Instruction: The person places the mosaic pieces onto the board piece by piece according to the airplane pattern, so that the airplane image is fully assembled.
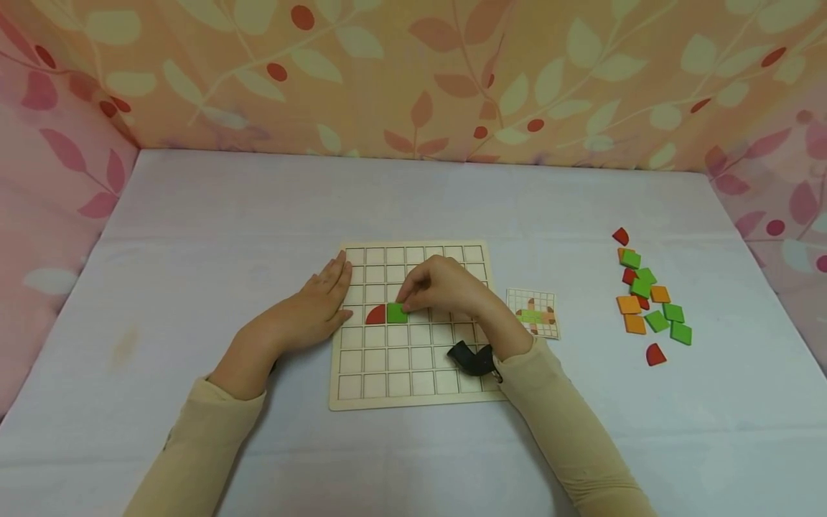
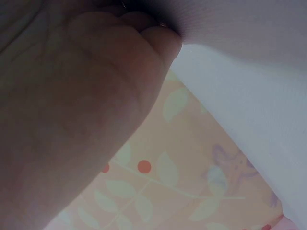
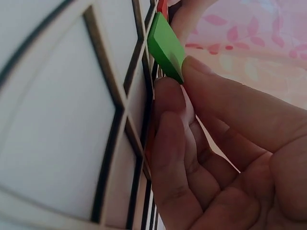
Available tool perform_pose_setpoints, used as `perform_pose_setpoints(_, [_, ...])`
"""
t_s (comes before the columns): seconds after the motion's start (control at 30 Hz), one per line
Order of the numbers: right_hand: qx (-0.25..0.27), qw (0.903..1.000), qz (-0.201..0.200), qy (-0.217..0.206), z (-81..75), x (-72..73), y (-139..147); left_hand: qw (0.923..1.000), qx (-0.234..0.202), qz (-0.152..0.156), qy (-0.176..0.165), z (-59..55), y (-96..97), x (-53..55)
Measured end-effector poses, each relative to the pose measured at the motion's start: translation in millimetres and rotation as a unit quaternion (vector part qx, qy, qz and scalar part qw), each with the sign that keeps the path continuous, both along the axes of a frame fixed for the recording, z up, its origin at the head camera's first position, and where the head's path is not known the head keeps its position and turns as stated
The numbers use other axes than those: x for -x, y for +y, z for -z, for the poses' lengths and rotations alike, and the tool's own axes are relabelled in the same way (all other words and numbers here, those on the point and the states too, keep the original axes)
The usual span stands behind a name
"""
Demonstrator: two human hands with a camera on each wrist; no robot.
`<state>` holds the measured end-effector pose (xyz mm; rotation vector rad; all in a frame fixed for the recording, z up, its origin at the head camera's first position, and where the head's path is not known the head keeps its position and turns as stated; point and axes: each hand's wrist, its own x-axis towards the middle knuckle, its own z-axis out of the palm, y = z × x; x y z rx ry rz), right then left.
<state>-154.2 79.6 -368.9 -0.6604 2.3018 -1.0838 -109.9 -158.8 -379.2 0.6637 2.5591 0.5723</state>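
A wooden grid board [image 1: 375, 362] lies on the white-covered table. My right hand [image 1: 446, 283] pinches a green square tile [image 1: 396, 314] by its edge, over a cell left of the board's middle. In the right wrist view the green tile [image 3: 165, 45] is tilted against the grid, held between thumb and fingertips. Directly left of it, a red quarter-round tile [image 1: 377, 315] lies in a cell. My left hand [image 1: 313, 305] rests with its fingers extended along the board's left edge. The left wrist view shows mostly that hand's underside [image 2: 91, 96]; its fingertips are hidden.
A small pattern card [image 1: 549, 329] lies right of the board, partly behind my right forearm. Farther right are scattered orange tiles [image 1: 629, 305], green tiles [image 1: 681, 333] and red quarter-round tiles [image 1: 655, 355]. A black wrist camera [image 1: 472, 360] hangs over the board. Patterned fabric walls [image 1: 362, 86] border the table.
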Motion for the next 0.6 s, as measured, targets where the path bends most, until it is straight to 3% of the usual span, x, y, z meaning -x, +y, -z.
perform_pose_setpoints(0.6, [0.036,0.9985,0.025,-0.032,-1.8,0.7,3.8,1.0,0.0,0.0,0.003,1.9,-0.6,0.4])
